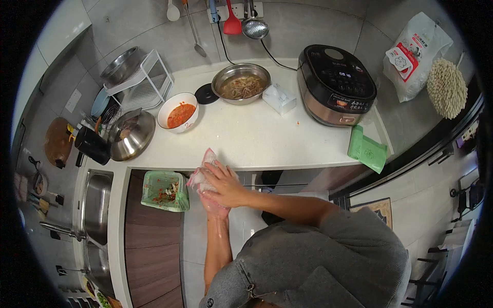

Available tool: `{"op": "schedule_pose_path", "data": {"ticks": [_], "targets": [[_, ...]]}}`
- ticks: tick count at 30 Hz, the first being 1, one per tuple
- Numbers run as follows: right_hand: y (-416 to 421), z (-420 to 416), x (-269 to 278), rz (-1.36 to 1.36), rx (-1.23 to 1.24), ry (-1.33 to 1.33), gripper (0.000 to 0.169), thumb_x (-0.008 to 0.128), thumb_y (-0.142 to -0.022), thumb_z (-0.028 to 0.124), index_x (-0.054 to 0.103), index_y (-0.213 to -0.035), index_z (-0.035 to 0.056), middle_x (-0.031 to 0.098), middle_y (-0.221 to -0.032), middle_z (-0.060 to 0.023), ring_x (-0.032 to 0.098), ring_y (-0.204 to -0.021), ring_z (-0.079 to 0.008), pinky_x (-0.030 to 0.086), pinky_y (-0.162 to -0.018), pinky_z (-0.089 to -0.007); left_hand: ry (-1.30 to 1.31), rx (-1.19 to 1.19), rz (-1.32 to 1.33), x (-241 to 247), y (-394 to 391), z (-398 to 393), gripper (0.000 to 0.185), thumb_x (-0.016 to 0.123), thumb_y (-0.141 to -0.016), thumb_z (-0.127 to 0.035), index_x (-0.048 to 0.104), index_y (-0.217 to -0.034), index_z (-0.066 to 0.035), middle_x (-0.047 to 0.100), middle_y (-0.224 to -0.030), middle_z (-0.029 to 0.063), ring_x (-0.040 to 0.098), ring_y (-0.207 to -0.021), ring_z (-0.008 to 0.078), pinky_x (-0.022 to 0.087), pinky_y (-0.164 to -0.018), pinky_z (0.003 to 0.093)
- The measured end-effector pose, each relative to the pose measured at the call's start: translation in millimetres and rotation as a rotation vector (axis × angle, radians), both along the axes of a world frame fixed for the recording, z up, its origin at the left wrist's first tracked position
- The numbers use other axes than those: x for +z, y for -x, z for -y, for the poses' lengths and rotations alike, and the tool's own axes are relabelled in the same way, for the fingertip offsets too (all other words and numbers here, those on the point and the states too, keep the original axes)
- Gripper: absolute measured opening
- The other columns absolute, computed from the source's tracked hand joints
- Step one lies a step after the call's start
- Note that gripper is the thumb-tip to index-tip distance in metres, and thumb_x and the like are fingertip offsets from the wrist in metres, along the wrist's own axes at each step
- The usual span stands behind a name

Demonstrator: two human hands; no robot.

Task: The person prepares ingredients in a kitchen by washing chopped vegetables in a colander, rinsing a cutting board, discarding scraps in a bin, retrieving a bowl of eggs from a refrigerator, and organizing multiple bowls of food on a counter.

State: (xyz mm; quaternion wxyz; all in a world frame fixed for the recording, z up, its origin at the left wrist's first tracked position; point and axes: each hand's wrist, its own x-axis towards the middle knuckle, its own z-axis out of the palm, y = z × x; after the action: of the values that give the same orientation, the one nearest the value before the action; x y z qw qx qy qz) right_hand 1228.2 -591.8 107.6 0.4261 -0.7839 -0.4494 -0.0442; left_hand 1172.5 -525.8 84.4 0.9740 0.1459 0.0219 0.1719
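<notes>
A white cloth with pink edges (203,175) is held between my two hands at the counter's front edge. My right hand (225,184) presses on the cloth from above with its fingers spread. Beneath it, my left hand (215,206) is mostly covered by the cloth; its fingers are hidden. On the white counter (246,142) ahead stand a white bowl of chopped red food (179,113), a steel bowl of food in liquid (240,84), a black round lid (207,94) and a pack of tissues (279,99).
A rice cooker (335,86) stands at the right, near a green bag roll (366,148). At the left are a domed steel lid (131,134), a white rack (154,82) and a black utensil holder (91,144). A green-lined bin with scraps (163,190) is below the counter, beside a steel sink (98,204).
</notes>
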Motion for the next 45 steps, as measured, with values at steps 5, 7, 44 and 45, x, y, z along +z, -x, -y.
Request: {"op": "schedule_pose_path", "data": {"ticks": [5, 7, 44, 45], "targets": [[-19.0, 24.0, -11.1, -0.396, -0.006, -0.186, 0.027, 0.050, -0.077, 0.022, 0.051, -0.098, 0.0046, 0.054, -0.092, -0.0091, 0.053, -0.081, -0.0229, 0.040, -0.070, -0.0384, -0.279, -0.216, -0.075, 24.1, 4.1, 30.0, 0.062, 0.028, -0.082, -0.052, 0.018, -0.130, -0.014, 0.031, -0.127, 0.0077, 0.032, -0.115, 0.0229, 0.026, -0.095, 0.0349], [-57.0, 33.4, -30.4, -0.402, -0.242, -0.452, 0.017, 0.049, -0.077, 0.013, 0.051, -0.090, 0.0019, 0.055, -0.073, -0.0136, 0.054, -0.055, -0.0191, 0.042, -0.045, -0.0314, -0.473, -0.274, -0.062, 38.6, 9.8, 39.7, 0.067, 0.033, -0.080, -0.053, 0.016, -0.130, -0.012, 0.032, -0.126, 0.0097, 0.034, -0.113, 0.0223, 0.027, -0.094, 0.0341], [-59.3, -106.3, 49.3, -0.169, 0.215, -0.142, 0.007, 0.053, -0.077, 0.005, 0.055, -0.079, -0.0015, 0.056, -0.065, -0.0054, 0.057, -0.059, -0.0110, 0.046, -0.050, -0.0219, 0.069, 0.840, -0.814, -64.0, 274.6, -32.7, 0.020, 0.046, -0.083, -0.015, 0.050, -0.098, -0.003, 0.055, -0.083, 0.0051, 0.052, -0.070, 0.0113, 0.043, -0.060, 0.0208], [-43.5, -123.0, 53.7, -0.160, 0.262, -0.196, 0.007, 0.053, -0.077, 0.004, 0.055, -0.080, -0.0018, 0.056, -0.066, -0.0054, 0.057, -0.060, -0.0109, 0.047, -0.051, -0.0221, 0.068, 0.847, -0.805, -68.8, 278.2, -32.7, 0.018, 0.046, -0.083, -0.015, 0.050, -0.095, -0.003, 0.054, -0.081, 0.0052, 0.052, -0.068, 0.0115, 0.043, -0.059, 0.0212]]}}
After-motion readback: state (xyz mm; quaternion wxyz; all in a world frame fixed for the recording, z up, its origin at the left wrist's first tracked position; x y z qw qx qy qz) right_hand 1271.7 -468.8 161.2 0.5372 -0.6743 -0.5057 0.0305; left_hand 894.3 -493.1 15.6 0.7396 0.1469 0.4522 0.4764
